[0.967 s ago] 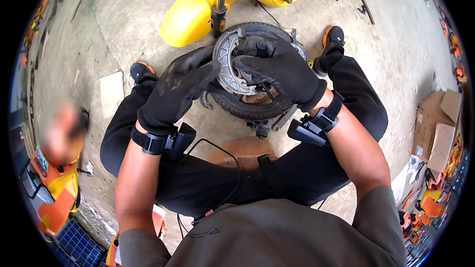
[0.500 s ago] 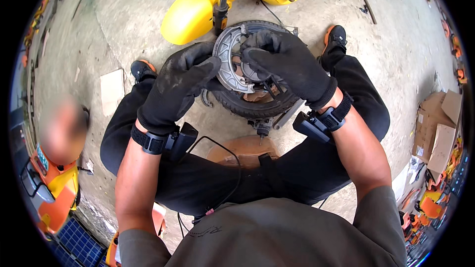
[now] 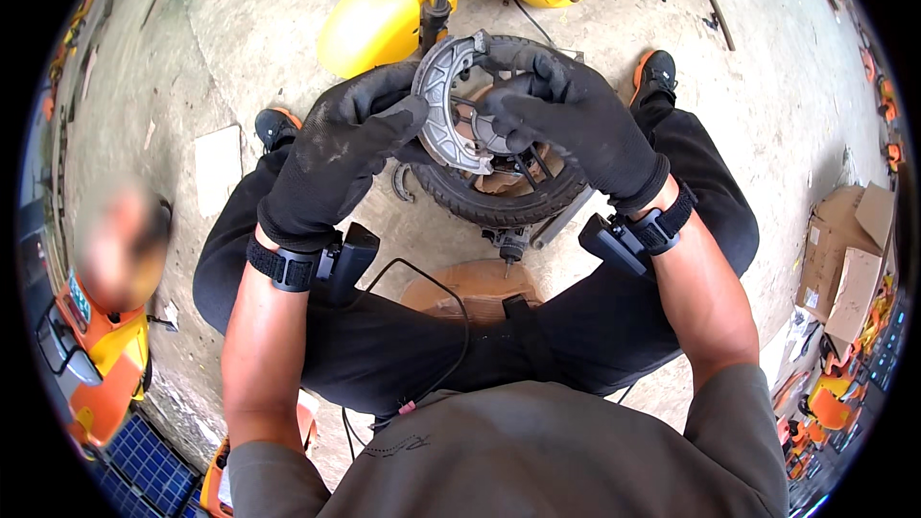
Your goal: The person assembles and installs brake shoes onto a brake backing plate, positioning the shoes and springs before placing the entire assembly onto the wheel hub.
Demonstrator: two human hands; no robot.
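- Your left hand (image 3: 350,149), in a black glove, sits upper centre of the frame, fingers curled round the left edge of the metal brake part (image 3: 449,101); thumb pressed on its rim.
- Your right hand (image 3: 576,125), also black-gloved, is just right of it, fingers closed over the part's right side & inner piece, covering much of it.
- The brake part: grey, curved, ribbed metal, held up betw. both hands, above the small wheel (image 3: 499,187).
- The wheel w/ black tyre lies on the concrete floor (image 3: 259,29) betw. your legs, directly under the hands; hub mostly hidden by the right hand.
- A small tool (image 3: 508,245) w/ metal tip lies at the wheel's lower edge, just above a round brown stool (image 3: 460,288) at centre frame.
- Black wrist units w/ straps on both forearms; a thin black cable runs from the left one down toward your lap.
- Yellow scooter (image 3: 403,0) body & mudguard at top of frame, just beyond the wheel.
- Orange-trimmed shoes at upper left & upper right of the wheel.
- Cardboard boxes (image 3: 849,249) at right edge; blue tray (image 3: 144,465) lower left; another person, blurred, at left edge.
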